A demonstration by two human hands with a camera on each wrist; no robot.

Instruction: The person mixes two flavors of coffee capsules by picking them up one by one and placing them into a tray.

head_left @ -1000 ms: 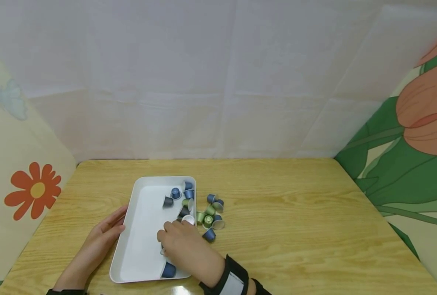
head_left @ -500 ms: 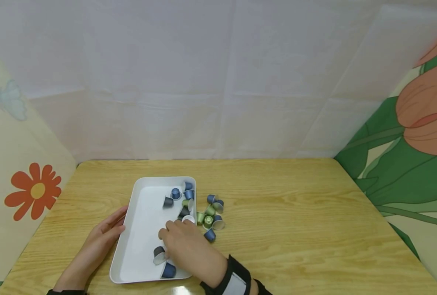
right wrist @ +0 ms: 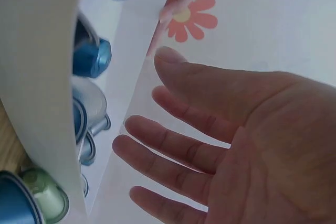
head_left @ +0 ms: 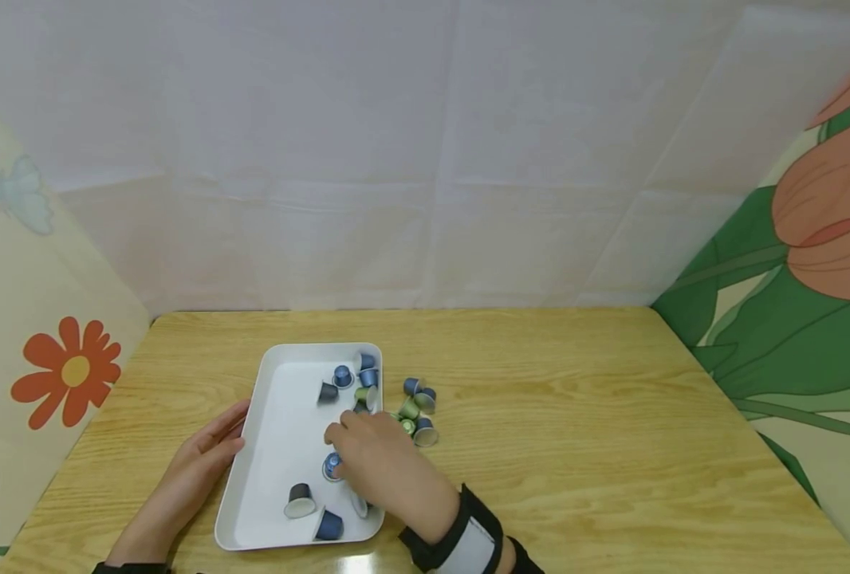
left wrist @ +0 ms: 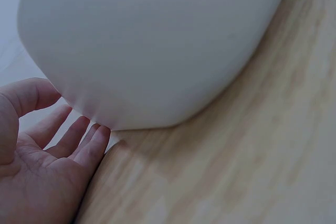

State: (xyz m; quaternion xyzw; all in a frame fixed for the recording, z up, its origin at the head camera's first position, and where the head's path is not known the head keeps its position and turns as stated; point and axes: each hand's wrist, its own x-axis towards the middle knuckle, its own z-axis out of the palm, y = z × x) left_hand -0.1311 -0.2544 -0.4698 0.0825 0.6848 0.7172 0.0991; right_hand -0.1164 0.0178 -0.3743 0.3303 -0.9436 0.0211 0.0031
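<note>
A white tray (head_left: pixel 274 430) with several coffee capsules in it lies on the table. My left hand (head_left: pixel 202 454) rests its fingertips and thumb against the tray's left edge; in the left wrist view, its fingers (left wrist: pixel 95 142) touch the outer wall. Over the tray's right side is my right hand (head_left: pixel 382 466). The right wrist view shows the fingers (right wrist: pixel 178 169) apart from the thumb, holding nothing. Below that hand, in the head view, a blue capsule (head_left: pixel 332 466) is partly covered. A dark capsule (head_left: pixel 300 501) and another blue capsule (head_left: pixel 330 526) lie nearer the tray's front.
Outside the tray's right edge, several blue and green capsules, among them a green capsule (head_left: pixel 409 408), sit in a cluster on the wooden table (head_left: pixel 576 430). More capsules, including a grey one (head_left: pixel 328 392), lie toward the tray's far right corner. A white sheet (head_left: pixel 411 159) hangs behind.
My right hand has moved slightly right and away from the dark capsule, which has shifted left and forward. A blue capsule shows beside the hand. The left hand stays put.
</note>
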